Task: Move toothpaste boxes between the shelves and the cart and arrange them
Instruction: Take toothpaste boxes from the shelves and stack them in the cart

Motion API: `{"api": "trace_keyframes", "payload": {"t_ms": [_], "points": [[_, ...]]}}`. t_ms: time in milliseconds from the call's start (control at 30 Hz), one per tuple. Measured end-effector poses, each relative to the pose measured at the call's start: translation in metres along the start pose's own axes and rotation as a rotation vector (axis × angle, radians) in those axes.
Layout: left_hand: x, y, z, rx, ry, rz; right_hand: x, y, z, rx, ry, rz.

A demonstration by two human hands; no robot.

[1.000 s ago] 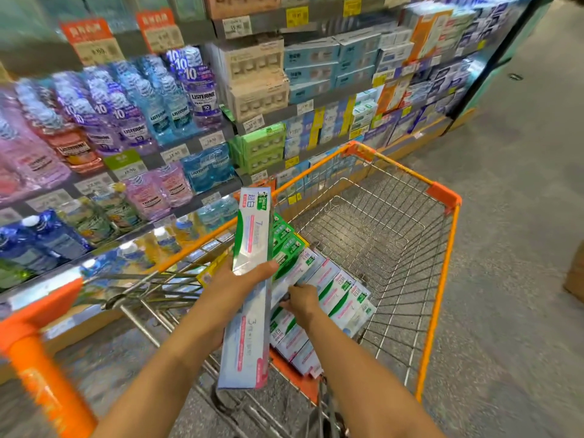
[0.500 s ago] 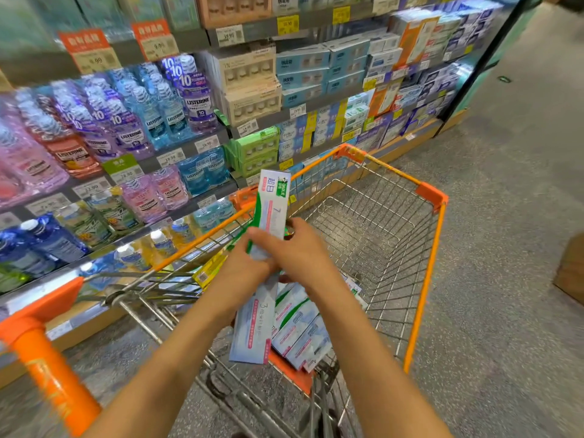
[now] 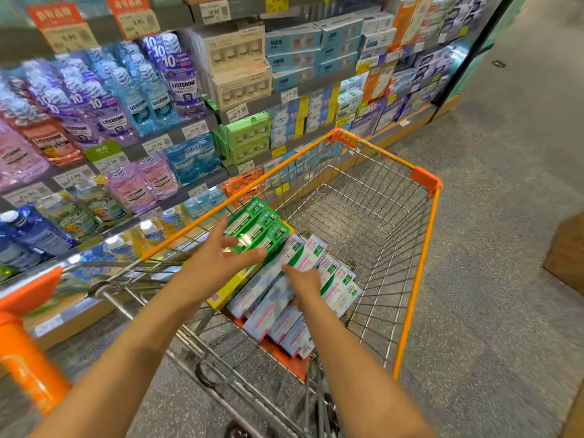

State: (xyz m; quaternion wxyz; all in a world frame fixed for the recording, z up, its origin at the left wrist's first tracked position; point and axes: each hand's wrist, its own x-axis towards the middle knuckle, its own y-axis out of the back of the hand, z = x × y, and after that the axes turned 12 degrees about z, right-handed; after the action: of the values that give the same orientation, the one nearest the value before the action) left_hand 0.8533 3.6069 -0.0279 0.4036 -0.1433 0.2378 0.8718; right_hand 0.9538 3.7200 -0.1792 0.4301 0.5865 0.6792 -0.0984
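**Orange-rimmed wire cart, boxes at near end**

Steel mesh cart (image 3: 420, 248), orange plastic rim and corner caps. Inside, near end: three glossy green toothpaste boxes (image 3: 257, 227) side by side; beside them a row of long white-and-pink toothpaste boxes (image 3: 268, 295), roughly seven visible, count uncertain where the arm covers them; a yellow box (image 3: 234, 284) lies partly under the pile. All rectangular cardboard.

Left hand (image 3: 218, 260): fingers spread and straight, holding nothing, over the green boxes. Right hand (image 3: 301, 281): fingers extended, resting flat on the white boxes, no grip seen.

Shelves (image 3: 202, 128): grey metal, translucent plastic mouthwash bottles (image 3: 151, 93), stacked cartons further along.
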Motion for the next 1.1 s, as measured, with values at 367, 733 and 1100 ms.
{"api": "trace_keyframes", "payload": {"t_ms": [367,733,1100], "points": [[0.002,0.011,-0.030,-0.005,0.052,0.054,0.042,-0.025,0.013,-0.216,0.062,0.014],[-0.042,0.026,0.030,0.101,-0.152,0.127,-0.055,0.069,-0.060,-0.534,0.640,0.070],[-0.123,-0.038,0.021,0.671,-0.637,-0.078,-0.209,0.289,0.045,-0.758,0.727,0.547]]}}
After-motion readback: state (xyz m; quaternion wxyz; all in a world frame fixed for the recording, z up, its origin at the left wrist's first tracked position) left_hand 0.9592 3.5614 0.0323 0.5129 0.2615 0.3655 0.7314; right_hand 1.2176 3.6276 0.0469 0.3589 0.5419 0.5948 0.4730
